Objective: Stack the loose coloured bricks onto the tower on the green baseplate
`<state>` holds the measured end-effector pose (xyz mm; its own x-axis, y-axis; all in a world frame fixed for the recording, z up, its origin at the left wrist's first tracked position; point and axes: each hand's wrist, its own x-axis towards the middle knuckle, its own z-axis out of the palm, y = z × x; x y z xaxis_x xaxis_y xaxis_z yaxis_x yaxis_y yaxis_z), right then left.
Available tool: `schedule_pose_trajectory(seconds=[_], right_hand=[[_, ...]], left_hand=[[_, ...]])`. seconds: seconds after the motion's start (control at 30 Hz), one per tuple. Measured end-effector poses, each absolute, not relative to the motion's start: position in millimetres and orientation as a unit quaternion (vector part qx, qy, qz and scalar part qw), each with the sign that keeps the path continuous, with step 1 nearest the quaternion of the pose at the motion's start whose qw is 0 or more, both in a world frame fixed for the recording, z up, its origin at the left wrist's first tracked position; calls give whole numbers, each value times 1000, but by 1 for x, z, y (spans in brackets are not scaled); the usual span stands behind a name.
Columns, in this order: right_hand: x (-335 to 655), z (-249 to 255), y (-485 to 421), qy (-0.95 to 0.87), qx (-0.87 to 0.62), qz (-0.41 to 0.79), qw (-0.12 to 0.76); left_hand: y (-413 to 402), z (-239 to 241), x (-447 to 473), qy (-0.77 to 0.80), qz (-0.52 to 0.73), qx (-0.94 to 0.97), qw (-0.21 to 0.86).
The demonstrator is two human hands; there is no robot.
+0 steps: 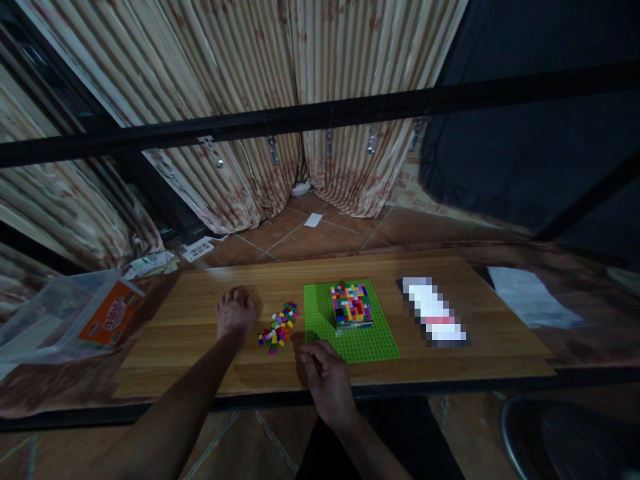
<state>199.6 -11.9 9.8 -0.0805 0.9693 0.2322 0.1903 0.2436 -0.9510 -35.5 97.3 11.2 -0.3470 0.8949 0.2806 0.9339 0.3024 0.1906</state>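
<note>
My left hand (pixel 235 312) rests on the wooden table, its fingers curled under and the palm side hidden. Just right of it lies a loose pile of small coloured building bricks (pixel 280 327). My right hand (pixel 329 381) is over the front of the table with thumb and fingers drawn together; whatever may be between them cannot be made out. Beyond it is a green baseplate (pixel 317 300), and a block built of many coloured bricks (pixel 353 303) stands on its far right part. A small clear piece (pixel 339 333) sits at the block's front left corner.
A pixelated dark-edged slab (pixel 435 312) lies on the wooden table (pixel 480 293), right of the baseplate. Left of the table stands a clear plastic box (pixel 55 320) with an orange label. A white sheet (pixel 535 297) lies at right. A dark bar (pixel 300 117) crosses before the curtains.
</note>
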Motion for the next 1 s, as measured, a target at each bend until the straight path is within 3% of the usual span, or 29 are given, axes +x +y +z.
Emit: schedule_pose_trajectory(seconds=[0.27, 0.53, 0.73, 1.0], right_hand=[[219, 20, -16, -553, -491, 418, 528], [286, 26, 12, -457, -567, 327, 602], [306, 27, 45, -465, -594, 277, 596], [305, 28, 63, -482, -583, 301, 581]], left_hand=[[97, 15, -33, -808, -153, -566, 53], [97, 14, -34, -809, -156, -564, 57], [98, 12, -36, -799, -159, -577, 64], [96, 18, -34, -800, -156, -576, 59]])
